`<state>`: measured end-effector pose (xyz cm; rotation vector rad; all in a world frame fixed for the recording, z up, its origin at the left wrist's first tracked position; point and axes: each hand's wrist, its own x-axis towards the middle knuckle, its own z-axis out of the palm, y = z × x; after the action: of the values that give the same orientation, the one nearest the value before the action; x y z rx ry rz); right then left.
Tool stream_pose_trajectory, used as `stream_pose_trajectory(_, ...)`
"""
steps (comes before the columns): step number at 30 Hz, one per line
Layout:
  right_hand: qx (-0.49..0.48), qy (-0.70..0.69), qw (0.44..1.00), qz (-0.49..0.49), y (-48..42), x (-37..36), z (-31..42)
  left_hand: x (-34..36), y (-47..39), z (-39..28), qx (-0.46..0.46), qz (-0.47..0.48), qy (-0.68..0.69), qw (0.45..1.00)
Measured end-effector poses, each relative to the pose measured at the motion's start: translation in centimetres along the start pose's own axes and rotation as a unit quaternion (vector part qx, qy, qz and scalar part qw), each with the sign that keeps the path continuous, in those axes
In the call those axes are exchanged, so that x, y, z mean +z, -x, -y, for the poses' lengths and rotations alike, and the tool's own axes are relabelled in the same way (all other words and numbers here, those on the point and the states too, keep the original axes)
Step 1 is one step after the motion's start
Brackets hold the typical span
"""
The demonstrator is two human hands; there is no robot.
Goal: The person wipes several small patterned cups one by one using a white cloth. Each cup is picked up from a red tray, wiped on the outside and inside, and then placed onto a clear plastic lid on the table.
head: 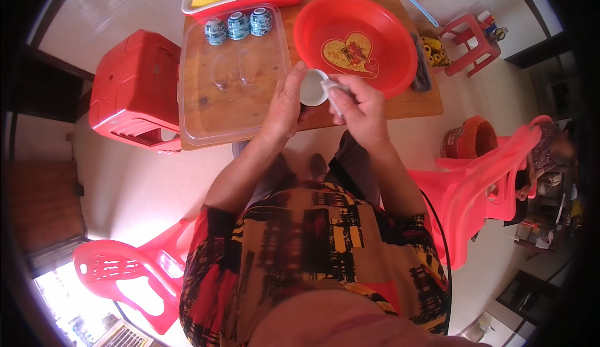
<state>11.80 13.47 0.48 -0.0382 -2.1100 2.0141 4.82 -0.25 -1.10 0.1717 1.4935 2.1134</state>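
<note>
My left hand grips a small cup with a white inside, its mouth tilted up toward me. Pinched in my right hand is a whitish cloth, which touches the cup's rim. Both hands are above the near edge of the wooden table. Beyond my left hand lies a clear plastic lid, with three short stacks of blue-green patterned cups at its far end. A large red plastic basin with a heart print stands beyond my right hand.
A red-and-white tray at the back holds cups, glassware and a yellow item. Red stools stand left of the table. Pink plastic chairs flank me behind, and a seated person is at far right.
</note>
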Motion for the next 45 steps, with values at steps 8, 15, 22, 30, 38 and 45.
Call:
stream_pose_trajectory(8,-0.131,0.198,0.971,-0.021,-0.8,-0.4,-0.2,1.2,0.7,-0.1,0.044,0.014,-0.044,0.998)
stream_pose_trajectory(15,-0.299,0.383,0.874,-0.007,-2.4,-1.6,0.4,1.1,0.8,0.8,0.090,0.043,-0.114,0.988)
stream_pose_trajectory(22,-0.220,0.165,0.954,-0.117,-0.4,1.7,-2.4,1.0,0.7,0.8,0.321,-0.029,-0.356,0.877)
stream_pose_trajectory(30,-0.319,0.413,0.851,-0.061,-0.8,-0.8,-0.8,1.4,1.2,-2.0,0.131,0.110,-0.238,0.956)
stream_pose_trajectory(38,-0.267,0.156,0.940,-0.146,-0.9,1.8,-2.7,2.7,1.4,0.1,0.390,-0.011,-0.312,0.866)
stream_pose_trajectory(45,-0.252,0.299,0.918,-0.063,-1.7,-0.7,-1.5,0.8,1.0,-1.9,0.217,0.111,-0.343,0.907)
